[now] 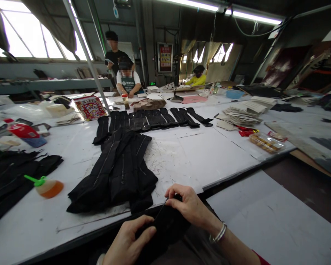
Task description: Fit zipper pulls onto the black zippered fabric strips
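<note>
My left hand (131,241) and my right hand (188,205) both grip a black fabric piece (167,226) held at the near edge of the white table (209,154). The left thumb presses down on the cloth, while the right fingers pinch its upper edge. A silver bracelet (220,232) circles my right wrist. Just beyond my hands lies a pile of black zippered fabric pieces (118,173). Further back, a row of black pieces (154,119) is spread across the table.
An orange glue bottle with a green nozzle (45,186) lies at the left beside more black cloth (11,176). Stacked cards (241,114), a snack packet (264,141) and a red printed bag (90,107) sit around. Three people work at the far end.
</note>
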